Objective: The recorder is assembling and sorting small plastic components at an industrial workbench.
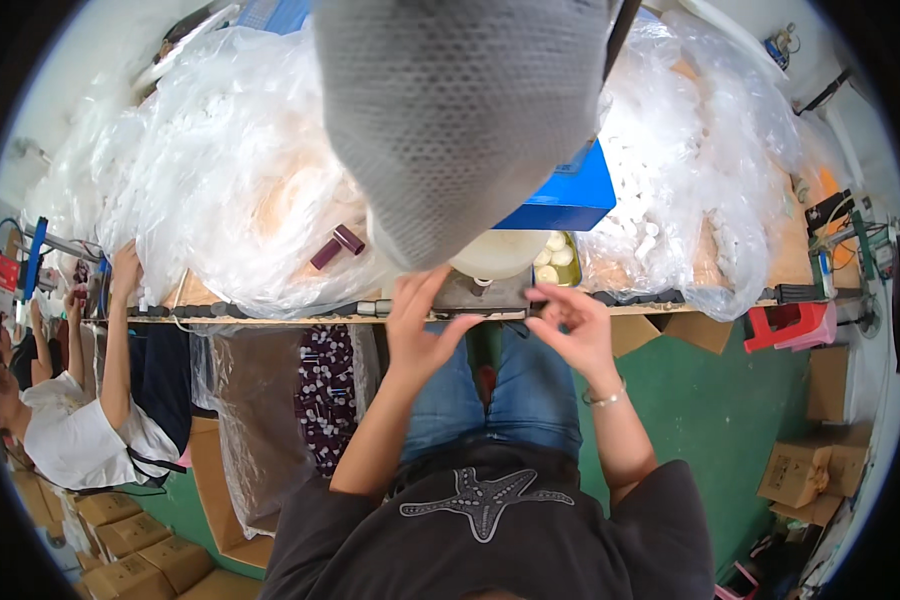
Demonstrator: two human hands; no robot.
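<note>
My left hand (pixel 417 325) is at the bench's front edge, its thumb stretched toward the middle and its fingers pointing up at the bench. Opposite it, my right hand (pixel 577 332) has thumb and forefinger apart, with no object visible between them. Between the hands lies a dark narrow bar (pixel 500 313) along the edge; whether a fingertip touches it I cannot tell. Just beyond stands a pale round bowl-like part (pixel 498 252) above a grey plate (pixel 456 297). A yellowish tin (pixel 572 272) with several white round pieces sits behind my right hand.
A grey mesh cloth (pixel 460 110) hangs large in front, hiding part of the bench. Two dark red tubes (pixel 337 246) lie left, by clear plastic sheeting (pixel 220 150). A blue box (pixel 570 195) stands right. Below are an open carton (pixel 210 470) and a red stool (pixel 775 328). A co-worker (pixel 100 430) works at left.
</note>
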